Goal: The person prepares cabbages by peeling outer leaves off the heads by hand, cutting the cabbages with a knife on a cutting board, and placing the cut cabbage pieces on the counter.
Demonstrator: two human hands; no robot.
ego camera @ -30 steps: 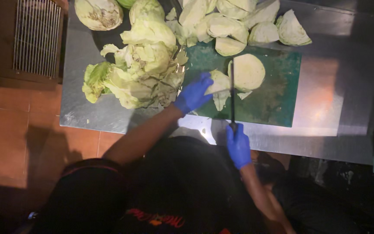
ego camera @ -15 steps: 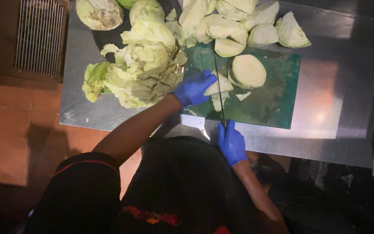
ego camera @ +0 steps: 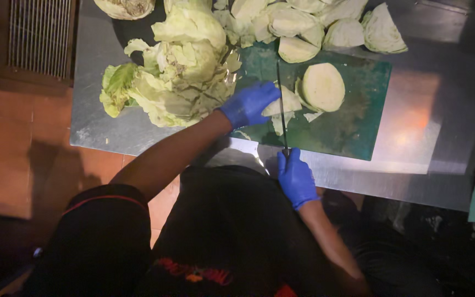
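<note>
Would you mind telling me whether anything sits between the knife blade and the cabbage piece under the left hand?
Nothing visible does. The knife, gripped by the right hand, lies right along the cabbage piece that the left hand steadies on the green cutting board.

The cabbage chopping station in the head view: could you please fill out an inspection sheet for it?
Surface: steel table with a green cutting board on it.
Job's things: cabbage piece on the board, knife laid across it; cut cabbage half beside it.
Clutter: loose outer leaves left of the board; cabbage wedges along the far edge.
Hands: left hand, blue-gloved, presses the piece; right hand, blue-gloved, grips the knife handle.
Cables: nothing seen.
Surroundings: tiled floor, metal grate at upper left.
</note>
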